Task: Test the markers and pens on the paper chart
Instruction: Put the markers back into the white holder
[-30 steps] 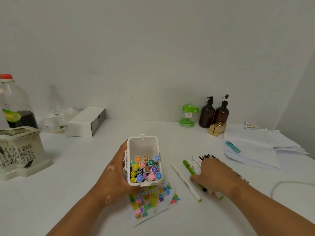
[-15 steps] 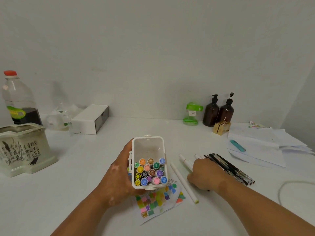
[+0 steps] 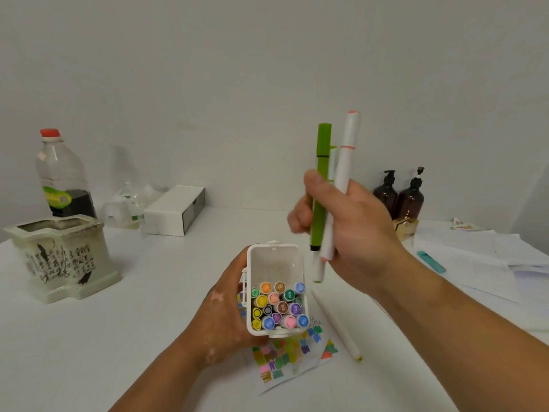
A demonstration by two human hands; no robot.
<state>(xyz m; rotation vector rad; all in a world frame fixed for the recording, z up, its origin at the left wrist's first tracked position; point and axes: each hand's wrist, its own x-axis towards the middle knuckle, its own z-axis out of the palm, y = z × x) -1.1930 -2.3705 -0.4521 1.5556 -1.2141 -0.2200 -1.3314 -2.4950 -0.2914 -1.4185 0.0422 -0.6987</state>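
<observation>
My left hand [image 3: 225, 313] grips a white marker case [image 3: 276, 263] from its left side, tilted toward me; several markers with coloured caps fill its lower half. My right hand [image 3: 353, 230] is raised above and right of the case, gripping a bundle of upright markers: a green one [image 3: 322, 162], a white one with orange-pink bands [image 3: 347, 150], and a third white one between them. The paper chart [image 3: 294, 358] with coloured swatches lies on the table under the case. One white marker [image 3: 341, 331] lies on the table right of the chart.
A ceramic pot [image 3: 62, 257] with black script stands at left, with a plastic bottle [image 3: 62, 176] and a white box [image 3: 173, 211] behind it. Two brown pump bottles [image 3: 399, 194] stand at the back right. Loose papers [image 3: 481, 251] and a teal pen [image 3: 430, 261] lie at right.
My right hand has closed on markers lying on the table and lifted them upright above the case. My left hand and the case have stayed in place.
</observation>
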